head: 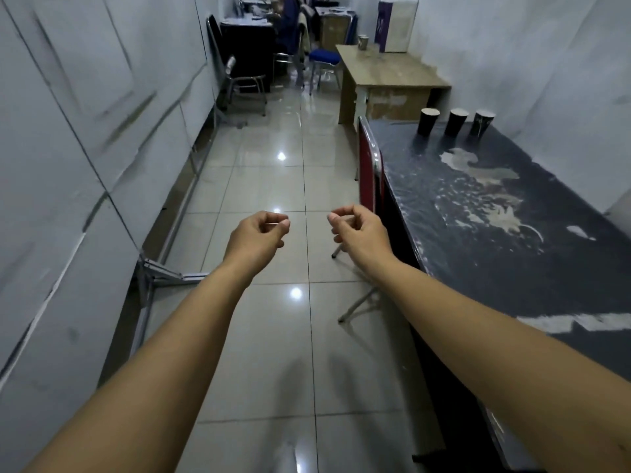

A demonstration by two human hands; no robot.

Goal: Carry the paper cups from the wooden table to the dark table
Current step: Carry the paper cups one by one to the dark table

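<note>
Both of my bare forearms reach out over the glossy tiled floor. My left hand hangs over the tiles with its fingers loosely curled toward the thumb, holding nothing. My right hand is level with it, just beside the near edge of the dark counter, fingers also loosely curled and empty. On the far end of that dark, worn counter three dark paper cups stand upright in a row, a little apart from each other. Beyond it stands the wooden counter, with more paper cups at its far end, close together, near a white box. A red folding chair leans beside the dark counter. Farther back are a blue-seated chair and a seated person.
</note>
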